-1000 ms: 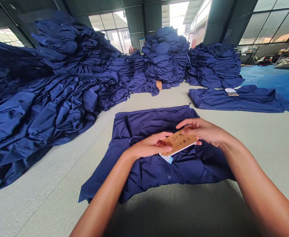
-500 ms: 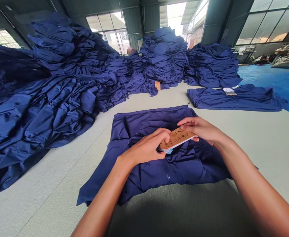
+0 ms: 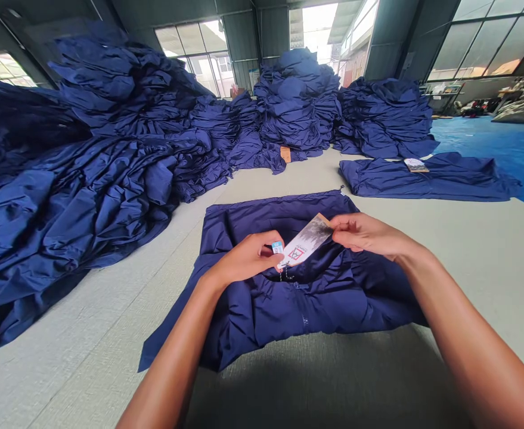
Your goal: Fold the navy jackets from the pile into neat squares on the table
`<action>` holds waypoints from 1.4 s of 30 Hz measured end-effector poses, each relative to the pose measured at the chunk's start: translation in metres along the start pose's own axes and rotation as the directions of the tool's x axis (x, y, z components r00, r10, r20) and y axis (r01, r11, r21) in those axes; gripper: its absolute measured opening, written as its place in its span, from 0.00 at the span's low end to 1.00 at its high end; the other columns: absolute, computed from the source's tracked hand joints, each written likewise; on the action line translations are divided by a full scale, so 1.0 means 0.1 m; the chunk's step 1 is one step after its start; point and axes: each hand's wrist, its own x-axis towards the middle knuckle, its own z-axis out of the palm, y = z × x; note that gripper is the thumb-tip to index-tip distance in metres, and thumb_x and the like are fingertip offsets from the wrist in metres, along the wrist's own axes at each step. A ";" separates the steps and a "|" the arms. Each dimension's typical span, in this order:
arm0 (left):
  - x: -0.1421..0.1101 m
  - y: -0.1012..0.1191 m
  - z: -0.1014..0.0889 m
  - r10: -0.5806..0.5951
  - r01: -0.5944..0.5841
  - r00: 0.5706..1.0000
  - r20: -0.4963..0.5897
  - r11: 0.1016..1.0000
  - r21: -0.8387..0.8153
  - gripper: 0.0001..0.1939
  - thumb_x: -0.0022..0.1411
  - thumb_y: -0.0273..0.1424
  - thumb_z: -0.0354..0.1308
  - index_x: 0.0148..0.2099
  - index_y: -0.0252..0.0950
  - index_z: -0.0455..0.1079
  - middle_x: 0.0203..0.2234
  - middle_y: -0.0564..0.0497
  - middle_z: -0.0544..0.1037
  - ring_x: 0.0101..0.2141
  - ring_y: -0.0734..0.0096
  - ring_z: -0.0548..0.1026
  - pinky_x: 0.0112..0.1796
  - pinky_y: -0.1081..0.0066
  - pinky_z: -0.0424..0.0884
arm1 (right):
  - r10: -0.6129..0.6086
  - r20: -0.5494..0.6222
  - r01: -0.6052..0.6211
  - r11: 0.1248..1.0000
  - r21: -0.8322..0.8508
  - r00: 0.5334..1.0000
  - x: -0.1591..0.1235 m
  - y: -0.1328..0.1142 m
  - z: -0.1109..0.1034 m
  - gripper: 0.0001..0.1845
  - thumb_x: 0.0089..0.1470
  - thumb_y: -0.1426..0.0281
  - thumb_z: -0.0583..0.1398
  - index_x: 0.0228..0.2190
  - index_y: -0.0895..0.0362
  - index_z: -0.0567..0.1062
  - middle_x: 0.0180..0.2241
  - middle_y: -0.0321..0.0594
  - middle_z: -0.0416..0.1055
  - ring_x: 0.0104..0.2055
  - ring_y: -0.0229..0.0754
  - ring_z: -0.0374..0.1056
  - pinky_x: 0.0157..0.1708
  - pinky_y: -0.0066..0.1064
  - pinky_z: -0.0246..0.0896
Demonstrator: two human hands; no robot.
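Note:
A hang tag [image 3: 305, 240], white with a red logo and a dark printed end, is held tilted between both hands. My left hand [image 3: 256, 256] pinches its lower left end, together with a small blue-and-white label [image 3: 277, 246]. At the upper right end, the fingers of my right hand [image 3: 355, 232] are closed on the tag. A thin cord hangs from the tag's lower end. Beneath both hands lies a navy garment [image 3: 262, 304], spread on the table with a zip [image 3: 305, 313] near its front middle.
Large heaps of navy garments [image 3: 123, 190] cover the left side and the back of the pale table [image 3: 431, 238]. A folded navy garment [image 3: 458, 179] with a tag on top lies at the right. Blue floor [image 3: 471, 134] shows beyond.
The hang tag has been turned over, from its brown printed face to its white logo face. My left hand has shifted slightly left, and the cord and small label now show more.

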 end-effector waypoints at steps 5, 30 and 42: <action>-0.02 -0.01 -0.07 -0.039 0.039 0.999 -0.020 0.998 -0.040 0.08 0.63 0.35 0.59 0.39 0.36 0.66 0.29 0.52 0.77 0.33 0.68 0.79 0.36 0.69 0.72 | -0.011 -0.099 0.007 0.999 -0.046 0.995 0.06 0.06 -0.02 0.25 0.46 0.49 0.66 0.22 0.56 0.67 0.17 0.26 0.54 0.20 0.29 0.48 0.20 0.26 0.40; 0.13 0.10 0.22 0.078 -0.010 0.964 -0.253 0.966 0.259 0.22 0.56 0.37 0.66 0.50 0.39 0.65 0.32 0.56 0.73 0.30 0.73 0.71 0.33 0.72 0.67 | 0.041 0.110 -0.051 0.995 0.087 0.993 -0.02 -0.13 0.16 0.20 0.55 0.52 0.62 0.34 0.56 0.68 0.22 0.37 0.75 0.23 0.36 0.70 0.22 0.25 0.58; 0.10 0.08 0.19 -0.019 0.025 0.997 0.076 0.997 -0.076 0.13 0.61 0.41 0.62 0.39 0.36 0.67 0.30 0.55 0.71 0.32 0.72 0.69 0.32 0.74 0.65 | -0.193 -0.178 0.115 0.921 -0.373 0.965 -0.01 -0.11 0.16 0.23 0.54 0.51 0.62 0.42 0.55 0.74 0.46 0.45 0.75 0.46 0.46 0.70 0.40 0.33 0.63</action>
